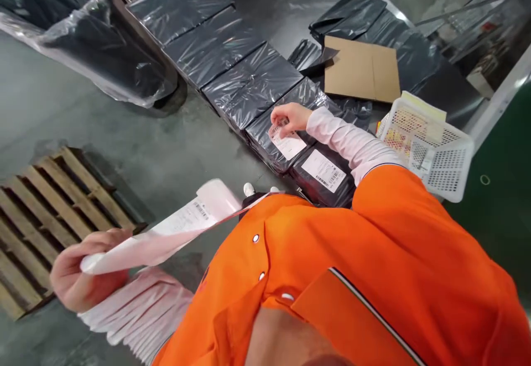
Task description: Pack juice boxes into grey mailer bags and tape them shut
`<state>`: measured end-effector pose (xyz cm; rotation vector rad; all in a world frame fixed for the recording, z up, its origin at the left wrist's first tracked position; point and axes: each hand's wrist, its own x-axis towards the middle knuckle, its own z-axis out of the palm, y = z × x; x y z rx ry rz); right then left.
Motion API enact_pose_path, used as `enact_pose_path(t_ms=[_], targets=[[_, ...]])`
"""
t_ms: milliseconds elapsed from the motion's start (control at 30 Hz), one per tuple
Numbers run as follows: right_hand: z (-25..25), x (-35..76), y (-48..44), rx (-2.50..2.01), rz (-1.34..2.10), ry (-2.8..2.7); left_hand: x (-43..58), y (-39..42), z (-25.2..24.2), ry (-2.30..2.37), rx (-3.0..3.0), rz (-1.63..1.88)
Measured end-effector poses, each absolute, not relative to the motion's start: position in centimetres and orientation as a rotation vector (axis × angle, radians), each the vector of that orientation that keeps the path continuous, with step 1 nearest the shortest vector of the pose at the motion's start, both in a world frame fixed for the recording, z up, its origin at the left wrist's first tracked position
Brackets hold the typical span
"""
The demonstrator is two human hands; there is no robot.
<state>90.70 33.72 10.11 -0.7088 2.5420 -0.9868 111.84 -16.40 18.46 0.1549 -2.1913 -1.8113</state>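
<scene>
My left hand (85, 275) at the lower left is closed on a strip of white shipping labels (174, 228) that runs toward my orange vest. My right hand (290, 118) reaches across to a row of black plastic-wrapped parcels (249, 81) on the floor. Its fingers press a white barcode label (287, 144) onto one parcel (269, 139). The parcel beside it (323, 175), nearer to me, carries a label with a barcode. The parcels farther up the row show no labels.
A wooden pallet (45, 217) lies at the left on the concrete floor. A clear bag of dark goods (83, 34) sits at the upper left. A flat cardboard sheet (360, 70) and a white perforated basket (431, 145) are at the right.
</scene>
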Motion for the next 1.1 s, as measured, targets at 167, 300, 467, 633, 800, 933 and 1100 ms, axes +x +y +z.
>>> enact_pose_path(t_ms=[167,300,467,633,800,933,1100], targets=[[9.5,92.6,32.6,-0.74,-0.381,2.941,111.8,-15.2,18.7,-2.167,0.254,-1.889],[8.4,94.7,31.7,-1.184,-0.191,2.832,110.6,-14.8,18.8,-2.164,0.229,-1.928],[7.1,97.2,29.6,-0.879,-0.251,2.779,107.4,-15.0,17.9,-2.104,-0.018,-1.988],[10.2,97.4,21.8,-0.983,-0.919,2.548,102.4,-12.0,17.8,-2.098,-0.242,-1.89],[13.6,96.0,13.4,-0.973,-1.631,1.632,96.7,-10.8,18.4,-2.115,-0.023,-1.558],[14.4,96.0,12.7,-0.474,-1.79,1.543,95.0,-12.6,18.0,-2.29,0.27,-0.951],[15.6,96.5,15.0,-0.161,-1.905,1.511,97.2,-9.4,14.7,-2.504,-0.537,-1.109]])
